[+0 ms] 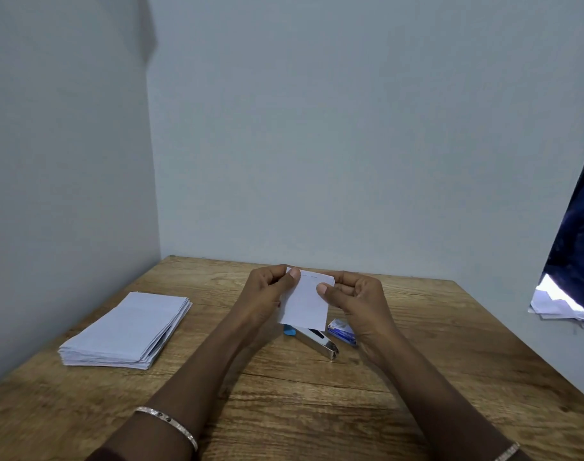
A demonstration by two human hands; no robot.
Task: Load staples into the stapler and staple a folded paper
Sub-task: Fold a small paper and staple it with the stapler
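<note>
A small folded white paper [305,302] is held upright above the table between both hands. My left hand [267,291] pinches its top left corner and my right hand [354,294] pinches its right edge near the top. Small dark marks like staples show along the paper's top edge. Beneath the paper lies a silver stapler [320,342] with a blue end, partly hidden by the paper. A small blue staple box [342,331] rests beside it, just below my right hand.
A stack of white paper sheets [127,329] lies at the left of the wooden table [284,394]. Walls close off the left and back. At the right edge are a dark cloth [576,241] and some white papers [556,304].
</note>
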